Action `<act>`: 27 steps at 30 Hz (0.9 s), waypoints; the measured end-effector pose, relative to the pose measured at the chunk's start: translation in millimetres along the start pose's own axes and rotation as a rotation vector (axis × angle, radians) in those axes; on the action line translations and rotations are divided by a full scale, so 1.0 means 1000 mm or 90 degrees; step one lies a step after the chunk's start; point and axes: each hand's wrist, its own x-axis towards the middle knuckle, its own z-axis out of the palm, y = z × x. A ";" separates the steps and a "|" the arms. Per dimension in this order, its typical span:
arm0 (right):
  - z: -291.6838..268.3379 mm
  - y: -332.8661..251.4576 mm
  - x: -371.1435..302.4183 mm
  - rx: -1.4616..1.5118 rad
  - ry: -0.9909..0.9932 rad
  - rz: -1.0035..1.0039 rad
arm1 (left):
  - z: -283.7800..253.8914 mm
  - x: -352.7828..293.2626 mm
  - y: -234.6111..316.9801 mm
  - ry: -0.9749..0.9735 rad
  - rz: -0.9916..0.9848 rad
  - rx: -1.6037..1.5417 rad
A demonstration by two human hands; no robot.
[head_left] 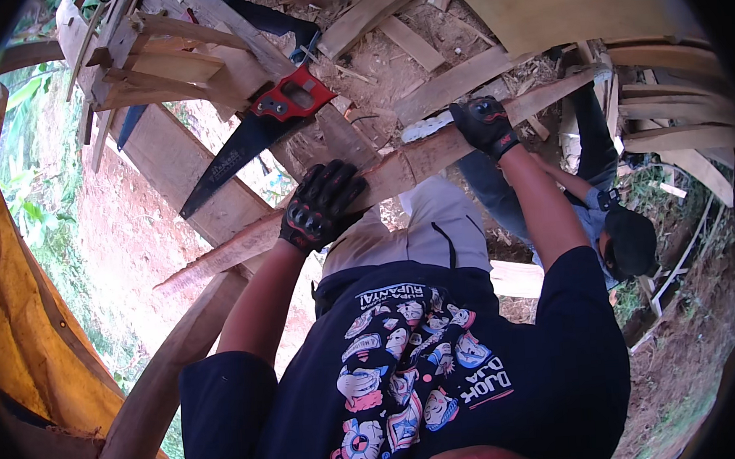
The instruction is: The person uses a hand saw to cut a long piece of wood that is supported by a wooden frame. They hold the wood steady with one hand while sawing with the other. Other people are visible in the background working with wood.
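Observation:
A long rough-edged wooden plank (pixel 406 166) lies slantwise in front of me, its right end farther away than its left. My left hand (pixel 320 207), in a black glove, grips it left of the middle, fingers over its top. Farther right, my right hand (pixel 486 127), gloved the same way, is closed on the plank's far edge, its fingertips mostly hidden. Beside the right hand is a white object (pixel 427 127) that I cannot make out. Beyond my left hand, a handsaw (pixel 253 140) with a red and black handle rests across timber, held by no one.
Stacked wood pieces (pixel 164 69) stand at the far left. Loose boards (pixel 411 42) and shavings cover the ground ahead. On the right a person in a dark cap (pixel 629 243) sits close to the plank. An orange tarp (pixel 31 309) hangs at the left; a plywood sheet (pixel 572 2) lies far right.

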 end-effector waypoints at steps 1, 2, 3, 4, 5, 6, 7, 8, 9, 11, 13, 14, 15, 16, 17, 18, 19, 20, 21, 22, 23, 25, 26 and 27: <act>-0.011 -0.002 -0.004 -0.020 -0.008 0.028 | -0.001 0.002 0.000 0.004 0.003 -0.008; -0.027 -0.008 -0.005 -0.038 -0.010 0.031 | -0.002 0.002 0.000 0.004 0.003 -0.008; -0.043 -0.015 -0.008 -0.055 -0.013 0.034 | -0.003 0.001 0.000 0.003 0.004 -0.008; -0.062 -0.022 -0.013 -0.076 -0.017 0.041 | -0.003 0.001 0.000 0.003 0.007 -0.012; -0.079 -0.031 -0.016 -0.103 -0.009 0.050 | -0.003 0.000 -0.001 0.013 0.013 -0.013; -0.095 -0.040 -0.019 -0.131 -0.001 0.058 | -0.002 -0.001 -0.003 0.023 0.018 -0.014; -0.104 -0.046 -0.023 -0.157 0.005 0.070 | -0.001 -0.001 -0.003 0.031 0.025 -0.016; -0.109 -0.050 -0.025 -0.170 0.012 0.062 | -0.001 -0.001 -0.003 0.032 0.029 -0.015; -0.114 -0.052 -0.027 -0.182 0.019 0.053 | -0.001 -0.002 -0.003 0.033 0.032 -0.013; -0.120 -0.057 -0.031 -0.201 0.024 0.058 | 0.002 -0.003 -0.004 0.039 0.045 -0.016; -0.125 -0.066 -0.037 -0.208 0.019 0.081 | 0.002 -0.005 -0.004 0.047 0.056 -0.020; -0.131 -0.071 -0.037 -0.211 0.012 0.083 | 0.001 -0.005 -0.004 0.048 0.055 -0.020; -0.139 -0.075 -0.037 -0.214 0.005 0.086 | -0.001 -0.004 -0.005 0.049 0.054 -0.020; -0.144 -0.080 -0.039 -0.215 -0.006 0.093 | -0.003 -0.005 -0.004 0.047 0.055 -0.025; -0.142 -0.078 -0.040 -0.232 0.004 0.089 | -0.003 -0.007 -0.005 0.029 0.056 -0.034; -0.139 -0.077 -0.044 -0.234 0.009 0.100 | -0.002 -0.009 -0.006 0.011 0.056 -0.044; -0.139 -0.081 -0.045 -0.238 0.016 0.105 | -0.001 -0.010 -0.009 -0.004 0.053 -0.050; -0.141 -0.083 -0.047 -0.241 0.024 0.111 | 0.004 -0.013 -0.011 0.006 0.067 -0.056; -0.144 -0.086 -0.051 -0.244 0.025 0.123 | 0.010 -0.016 -0.013 0.016 0.080 -0.063; -0.149 -0.095 -0.059 -0.242 0.023 0.133 | 0.012 -0.020 -0.013 0.022 0.090 -0.070; -0.152 -0.099 -0.062 -0.240 0.020 0.143 | 0.015 -0.022 -0.014 0.022 0.090 -0.069; -0.143 -0.092 -0.066 -0.250 0.066 0.142 | 0.019 -0.022 -0.013 0.019 0.096 -0.066; -0.140 -0.088 -0.067 -0.250 0.073 0.141 | 0.019 -0.023 -0.013 0.031 0.095 -0.056; -0.138 -0.084 -0.070 -0.250 0.077 0.142 | 0.019 -0.023 -0.012 0.042 0.093 -0.047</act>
